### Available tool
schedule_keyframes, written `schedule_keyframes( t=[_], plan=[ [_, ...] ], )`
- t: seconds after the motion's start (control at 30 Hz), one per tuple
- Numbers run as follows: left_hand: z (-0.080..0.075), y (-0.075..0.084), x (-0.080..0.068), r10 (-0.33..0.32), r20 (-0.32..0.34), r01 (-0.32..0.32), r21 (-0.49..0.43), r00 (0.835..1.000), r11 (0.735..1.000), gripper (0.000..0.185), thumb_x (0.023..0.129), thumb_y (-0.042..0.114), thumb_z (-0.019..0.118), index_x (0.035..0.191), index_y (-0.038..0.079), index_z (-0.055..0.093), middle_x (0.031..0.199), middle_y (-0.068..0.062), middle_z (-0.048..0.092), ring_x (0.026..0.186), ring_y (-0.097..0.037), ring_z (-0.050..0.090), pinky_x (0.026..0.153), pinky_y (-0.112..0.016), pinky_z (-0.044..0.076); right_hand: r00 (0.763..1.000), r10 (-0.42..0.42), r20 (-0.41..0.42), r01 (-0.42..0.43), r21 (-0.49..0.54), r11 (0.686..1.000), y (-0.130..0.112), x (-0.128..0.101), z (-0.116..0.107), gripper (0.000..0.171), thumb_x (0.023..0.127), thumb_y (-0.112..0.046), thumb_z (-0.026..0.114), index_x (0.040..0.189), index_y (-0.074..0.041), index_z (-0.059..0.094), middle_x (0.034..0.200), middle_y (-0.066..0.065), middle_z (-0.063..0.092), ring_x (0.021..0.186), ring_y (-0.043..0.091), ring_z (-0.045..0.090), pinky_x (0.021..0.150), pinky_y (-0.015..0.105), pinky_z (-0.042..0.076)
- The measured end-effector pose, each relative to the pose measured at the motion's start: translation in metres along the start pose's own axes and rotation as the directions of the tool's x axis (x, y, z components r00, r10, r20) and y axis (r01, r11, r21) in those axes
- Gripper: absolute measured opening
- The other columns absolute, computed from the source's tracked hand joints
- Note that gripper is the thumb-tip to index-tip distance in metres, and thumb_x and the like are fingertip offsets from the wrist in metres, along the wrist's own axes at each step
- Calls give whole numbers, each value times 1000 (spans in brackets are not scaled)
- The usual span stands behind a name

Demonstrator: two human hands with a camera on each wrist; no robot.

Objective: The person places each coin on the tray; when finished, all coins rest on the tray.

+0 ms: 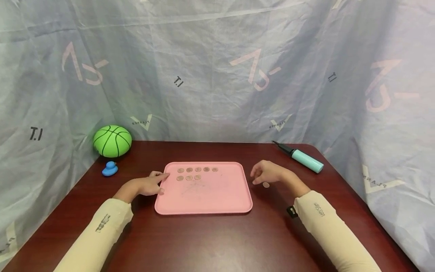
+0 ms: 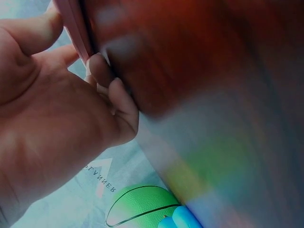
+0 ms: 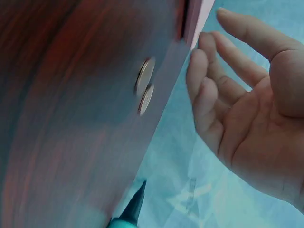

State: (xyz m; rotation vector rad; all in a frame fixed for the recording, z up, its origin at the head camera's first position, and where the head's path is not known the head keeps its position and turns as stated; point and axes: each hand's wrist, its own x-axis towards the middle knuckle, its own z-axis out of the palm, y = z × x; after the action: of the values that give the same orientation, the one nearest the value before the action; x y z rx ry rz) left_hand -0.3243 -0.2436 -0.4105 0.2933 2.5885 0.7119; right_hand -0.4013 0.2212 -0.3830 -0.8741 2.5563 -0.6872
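Observation:
A pink tray [image 1: 217, 200] lies on the table with round copper-coloured coins [image 1: 198, 170] in two rows: several at the back, three in front. At the tray's left rim is my left hand [image 1: 149, 185], its index finger straight over the edge and its thumb on the rim; the left wrist view shows other fingers bent by the edge. Right of the tray, my right hand [image 1: 268, 172] hovers with loosely bent fingers and nothing visible between them. Close under it lies a loose coin [image 1: 266, 185]. Two coins [image 3: 145, 76] appear side by side in the right wrist view.
A green ball [image 1: 112, 141] and a blue rubber duck [image 1: 110, 169] sit at the table's back left. A hand pump [image 1: 307, 161] with a teal barrel lies at the back right. Grey cloth [image 1: 210, 105] hangs around the dark red table [image 1: 204, 241].

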Motion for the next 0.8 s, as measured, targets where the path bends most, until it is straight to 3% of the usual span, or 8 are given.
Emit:
schedule_keyframes(
  t=[0.13,0.27,0.57,0.67,0.8],
  plan=[
    [-3,7,-6,2,12,-2,18,1000,1000,80,90,19,62,157,3,21,150,-27,17,138,-41,19,111,-59,23,996,78,39,-77,-23,997,13,-12,-6,27,81,-12,78,105,-1,70,75,3,68,68,21,63,66,32,50],
    [-3,9,-8,-4,13,4,21,1000,1000,80,91,21,62,157,5,21,150,-26,17,137,-40,20,111,-57,24,993,118,18,-116,-74,990,22,-19,-8,27,83,-15,79,104,-2,71,80,0,68,72,12,60,67,32,50],
    [-1,5,-7,-13,-7,13,8,1000,1000,78,91,15,63,156,2,22,149,-28,18,137,-43,20,110,-60,23,994,106,-35,-109,-85,990,31,-19,-3,15,79,-10,81,90,-4,72,80,-1,70,71,10,54,69,30,46],
    [0,5,-6,-20,-10,20,10,1000,1000,78,91,16,62,157,4,22,150,-27,18,137,-41,21,111,-58,24,994,108,-31,-109,-50,993,34,-20,-2,18,77,-10,82,89,-3,71,84,1,72,79,12,59,67,29,47],
    [1,5,-5,-26,-18,27,13,1000,1000,77,91,17,60,158,6,22,151,-24,19,138,-38,22,111,-55,25,995,97,-24,-97,-12,995,36,-21,0,19,78,-14,83,89,-2,71,97,7,74,106,22,64,66,28,48]
  ],
)
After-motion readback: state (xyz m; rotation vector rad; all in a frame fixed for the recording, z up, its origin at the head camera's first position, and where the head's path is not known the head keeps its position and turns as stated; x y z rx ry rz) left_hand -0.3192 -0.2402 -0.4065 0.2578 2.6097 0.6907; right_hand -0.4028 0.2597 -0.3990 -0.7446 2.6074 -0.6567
